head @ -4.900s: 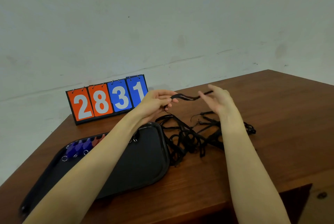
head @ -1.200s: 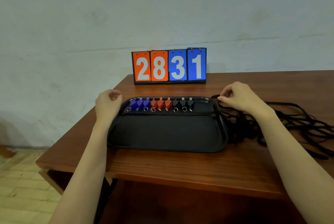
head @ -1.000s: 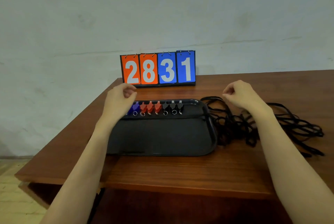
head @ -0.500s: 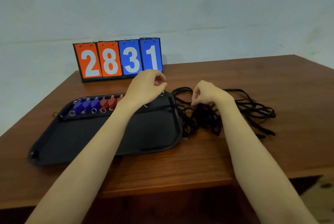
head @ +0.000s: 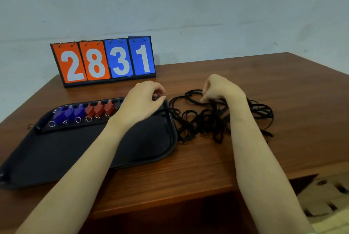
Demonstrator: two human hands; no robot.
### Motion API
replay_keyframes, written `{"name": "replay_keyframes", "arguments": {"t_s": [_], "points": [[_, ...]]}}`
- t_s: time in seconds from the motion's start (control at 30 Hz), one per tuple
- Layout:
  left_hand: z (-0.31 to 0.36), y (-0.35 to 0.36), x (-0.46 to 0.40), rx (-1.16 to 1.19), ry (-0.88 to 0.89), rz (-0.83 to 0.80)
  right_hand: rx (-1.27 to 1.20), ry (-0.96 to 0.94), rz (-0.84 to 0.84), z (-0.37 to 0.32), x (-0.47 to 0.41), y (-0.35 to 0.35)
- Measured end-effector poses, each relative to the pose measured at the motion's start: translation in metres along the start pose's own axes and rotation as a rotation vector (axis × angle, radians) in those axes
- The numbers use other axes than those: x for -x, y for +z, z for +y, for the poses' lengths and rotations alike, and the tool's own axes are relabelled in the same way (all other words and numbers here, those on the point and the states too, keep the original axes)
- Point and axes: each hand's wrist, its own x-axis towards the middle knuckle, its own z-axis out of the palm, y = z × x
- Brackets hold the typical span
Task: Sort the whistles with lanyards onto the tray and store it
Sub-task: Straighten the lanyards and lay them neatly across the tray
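Note:
A black tray (head: 79,150) lies on the left of the wooden table. Along its far rim stands a row of whistles with key rings: blue whistles (head: 69,114) at the left, red whistles (head: 99,108) beside them. My left hand (head: 142,99) hovers over the tray's far right corner with fingers curled and hides the rest of the row; whether it holds anything is not visible. A tangled pile of black lanyards (head: 205,118) lies right of the tray. My right hand (head: 221,89) rests on the pile and pinches a lanyard strand.
A flip scoreboard (head: 103,61) reading 2831 stands at the table's back edge against a pale wall. The table's front edge runs below my forearms, with a dark recess under it. At the lower right a patterned floor shows.
The view has shifted slightly. My right hand has moved a little to the right onto the lanyard pile. My left hand stays over the tray's far right corner.

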Motion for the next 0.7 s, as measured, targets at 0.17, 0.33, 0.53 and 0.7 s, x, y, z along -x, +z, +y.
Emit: {"name": "replay_keyframes", "arguments": {"t_s": [0.17,0.33,0.53,0.7], "points": [[0.002,0.002,0.005,-0.001,0.052,-0.029,0.065,-0.036,-0.205,0.005,-0.012,0.008],[0.008,-0.001,0.009,0.119,0.071,-0.061,0.116,-0.081,-0.237,0.008,-0.004,0.030],[0.023,0.005,0.020,0.241,0.117,-0.105,-0.065,0.032,0.029,0.032,-0.004,0.021],[0.032,0.014,0.025,0.283,0.191,-0.111,-0.547,0.043,0.469,0.037,-0.009,0.008]]}}
